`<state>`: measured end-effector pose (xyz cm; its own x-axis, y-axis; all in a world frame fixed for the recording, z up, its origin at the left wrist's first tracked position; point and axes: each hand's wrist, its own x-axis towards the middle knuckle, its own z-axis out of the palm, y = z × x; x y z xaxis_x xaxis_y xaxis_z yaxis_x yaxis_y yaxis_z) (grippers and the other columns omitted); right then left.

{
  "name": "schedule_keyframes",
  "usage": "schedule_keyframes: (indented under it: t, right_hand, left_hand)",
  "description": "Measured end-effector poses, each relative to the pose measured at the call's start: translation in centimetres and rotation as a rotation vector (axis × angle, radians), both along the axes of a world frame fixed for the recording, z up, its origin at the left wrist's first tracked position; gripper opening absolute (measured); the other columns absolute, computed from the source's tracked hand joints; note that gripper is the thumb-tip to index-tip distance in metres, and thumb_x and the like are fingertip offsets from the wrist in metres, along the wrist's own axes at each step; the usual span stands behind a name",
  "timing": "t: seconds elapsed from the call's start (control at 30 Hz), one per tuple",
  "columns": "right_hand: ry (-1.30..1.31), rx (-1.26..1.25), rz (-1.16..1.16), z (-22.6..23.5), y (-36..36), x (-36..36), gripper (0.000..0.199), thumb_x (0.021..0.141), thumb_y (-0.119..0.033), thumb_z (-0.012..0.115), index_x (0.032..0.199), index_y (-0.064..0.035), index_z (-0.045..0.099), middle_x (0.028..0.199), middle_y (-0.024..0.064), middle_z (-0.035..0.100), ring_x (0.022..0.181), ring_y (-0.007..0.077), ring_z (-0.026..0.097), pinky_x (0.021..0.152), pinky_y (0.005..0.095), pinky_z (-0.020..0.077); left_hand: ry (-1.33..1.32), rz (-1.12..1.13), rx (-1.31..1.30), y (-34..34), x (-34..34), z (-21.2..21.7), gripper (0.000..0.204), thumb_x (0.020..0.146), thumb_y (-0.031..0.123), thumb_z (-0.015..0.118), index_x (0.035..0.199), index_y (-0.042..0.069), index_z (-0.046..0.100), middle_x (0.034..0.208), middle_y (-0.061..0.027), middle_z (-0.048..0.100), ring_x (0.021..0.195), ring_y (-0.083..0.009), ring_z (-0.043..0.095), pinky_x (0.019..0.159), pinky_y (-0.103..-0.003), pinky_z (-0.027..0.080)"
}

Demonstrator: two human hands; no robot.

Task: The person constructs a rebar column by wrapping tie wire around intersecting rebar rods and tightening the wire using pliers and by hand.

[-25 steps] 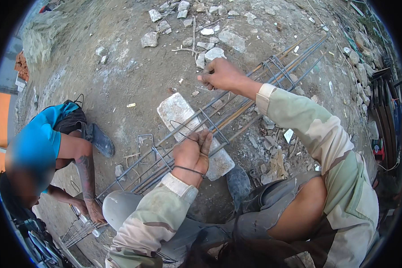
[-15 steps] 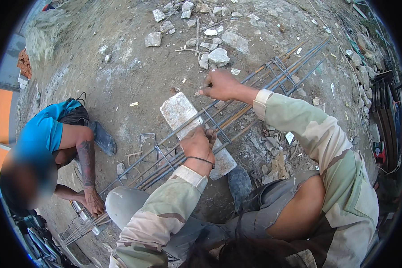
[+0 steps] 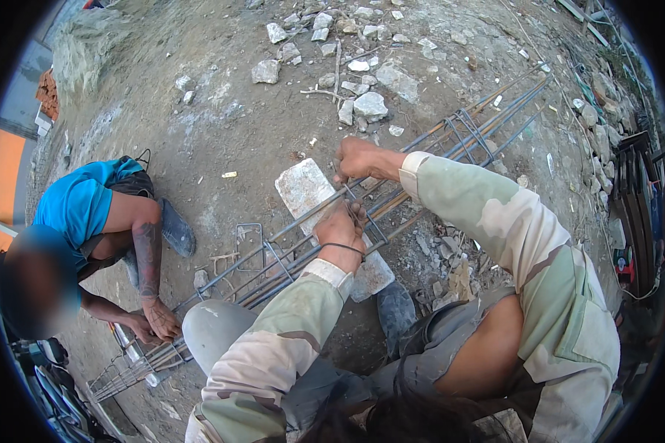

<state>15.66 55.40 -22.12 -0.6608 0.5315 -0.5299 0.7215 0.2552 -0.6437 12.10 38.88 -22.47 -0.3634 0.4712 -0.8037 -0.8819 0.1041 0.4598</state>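
A long rebar cage [image 3: 386, 208] of thin steel bars runs diagonally before me, with square stirrups [image 3: 474, 134] around it. My left hand [image 3: 340, 227] is closed at a corner of a stirrup, its fingers bunched over the bar. Just above and to the right, my right hand [image 3: 363, 159] is curled in a pinch close to the same stirrup. What lies between its fingers is too small to make out. Under the cage lies a pale, dusty block [image 3: 303, 184], partly covered by my left hand and the bars.
At left a co-worker in a blue shirt [image 3: 89, 199] crouches, with hands [image 3: 161, 319] at the cage's near end. Broken stones [image 3: 370, 107] are scattered ahead. A loose stirrup [image 3: 248, 238] lies beside the cage. Dark stacked pieces [image 3: 634, 203] stand at far right.
My right hand has come down and in toward the stirrup by my left hand. The co-worker's hands have shifted along the cage. The whole view has moved slightly.
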Motion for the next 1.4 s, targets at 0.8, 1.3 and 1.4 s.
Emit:
schedule_keyframes:
  t: [0.8, 1.3, 1.4]
  right_hand:
    - [0.350, 0.171, 0.100, 0.5, -0.5, 7.0, 0.017, 0.076, -0.014, 0.077, 0.091, -0.0076, 0.081, 0.101, 0.0170, 0.075, 0.094, 0.0348, 0.070, 0.086, 0.0415, 0.0544]
    - [0.489, 0.619, 0.284, 0.0, -2.2, 5.3, 0.022, 0.075, -0.004, 0.064, 0.092, -0.0043, 0.078, 0.096, 0.0194, 0.074, 0.093, 0.0406, 0.069, 0.088, 0.0470, 0.0553]
    - [0.424, 0.454, 0.178, -0.5, -2.6, 5.4, 0.018, 0.079, -0.005, 0.068, 0.093, -0.0045, 0.079, 0.095, 0.0193, 0.074, 0.096, 0.0402, 0.068, 0.089, 0.0477, 0.0542]
  left_hand:
    - [-0.707, 0.096, 0.093, 2.3, -8.0, -0.9, 0.023, 0.102, -0.003, 0.046, 0.083, -0.007, 0.059, 0.066, -0.0063, 0.060, 0.050, -0.0102, 0.062, 0.046, -0.018, 0.059]
    - [-0.604, -0.035, 0.160, 1.3, -8.0, -1.2, 0.012, 0.095, -0.008, 0.047, 0.089, -0.010, 0.057, 0.076, -0.0108, 0.063, 0.055, -0.0117, 0.063, 0.051, -0.018, 0.059]
    - [-0.640, -0.013, 0.139, 1.3, -7.8, -0.7, 0.012, 0.095, -0.008, 0.046, 0.092, -0.011, 0.057, 0.075, -0.0100, 0.062, 0.053, -0.0113, 0.062, 0.049, -0.017, 0.058]
